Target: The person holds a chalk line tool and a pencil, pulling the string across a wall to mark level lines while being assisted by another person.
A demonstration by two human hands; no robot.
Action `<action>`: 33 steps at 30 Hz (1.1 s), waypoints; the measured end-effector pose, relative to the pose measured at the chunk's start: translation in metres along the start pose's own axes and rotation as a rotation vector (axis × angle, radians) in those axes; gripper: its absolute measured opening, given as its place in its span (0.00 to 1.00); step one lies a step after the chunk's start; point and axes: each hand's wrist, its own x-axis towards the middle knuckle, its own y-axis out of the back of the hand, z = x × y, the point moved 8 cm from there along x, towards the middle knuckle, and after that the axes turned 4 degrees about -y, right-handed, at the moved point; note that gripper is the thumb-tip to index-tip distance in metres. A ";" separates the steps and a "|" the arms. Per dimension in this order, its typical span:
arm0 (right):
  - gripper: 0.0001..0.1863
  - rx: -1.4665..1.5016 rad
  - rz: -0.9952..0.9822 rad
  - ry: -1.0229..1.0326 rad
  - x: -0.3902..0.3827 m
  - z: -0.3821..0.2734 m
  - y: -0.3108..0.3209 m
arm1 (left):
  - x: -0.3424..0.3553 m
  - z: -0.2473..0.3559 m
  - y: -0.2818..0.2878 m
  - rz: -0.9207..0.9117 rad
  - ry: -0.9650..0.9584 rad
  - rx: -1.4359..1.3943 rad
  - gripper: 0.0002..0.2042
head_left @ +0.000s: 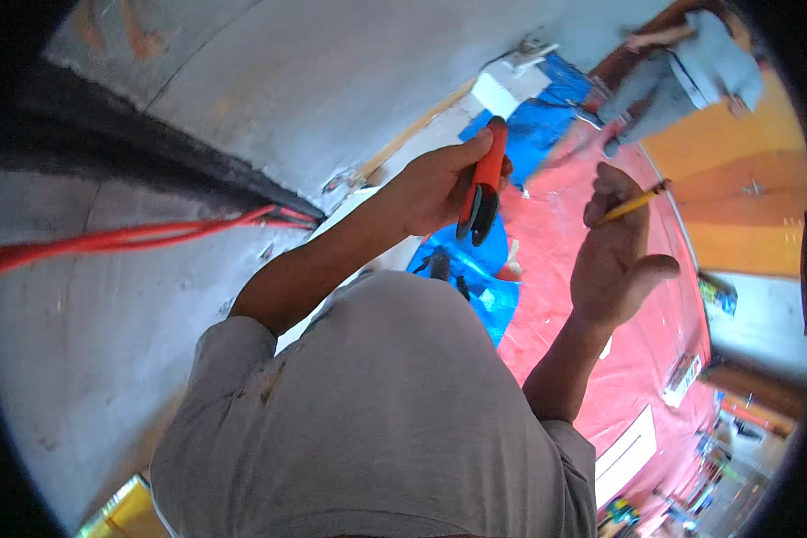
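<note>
My left hand (448, 184) grips a red-and-black hand tool (489, 166) upright in the middle of the view; its exact kind is unclear. To its right, my right hand (614, 251) has a thin yellow pencil (637, 202) held in its curled fingers, with the thumb sticking out to the side. Both hands are raised above a floor covered with a red sheet (556, 305) and blue tarp (533, 134). The two hands are apart from each other.
Red cables (125, 242) run along a dark band on the grey wall (81, 359) at left. Another person (690, 72) bends at top right near orange panels (735, 197). A white board (628, 448) and assorted clutter (717, 466) lie at lower right.
</note>
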 end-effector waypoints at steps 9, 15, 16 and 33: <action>0.59 0.081 0.506 0.191 -0.093 -0.047 0.104 | 0.043 -0.025 -0.129 -0.397 0.111 0.154 0.26; 0.54 -0.140 0.798 0.081 -0.175 -0.040 0.105 | 0.041 -0.064 -0.161 -0.578 0.194 0.206 0.22; 0.53 -0.164 0.798 0.038 -0.184 -0.036 0.098 | 0.038 -0.070 -0.162 -0.593 0.227 0.220 0.22; 0.42 -0.102 0.811 -0.036 -0.197 0.003 0.075 | 0.039 -0.085 -0.186 -0.687 0.180 0.367 0.24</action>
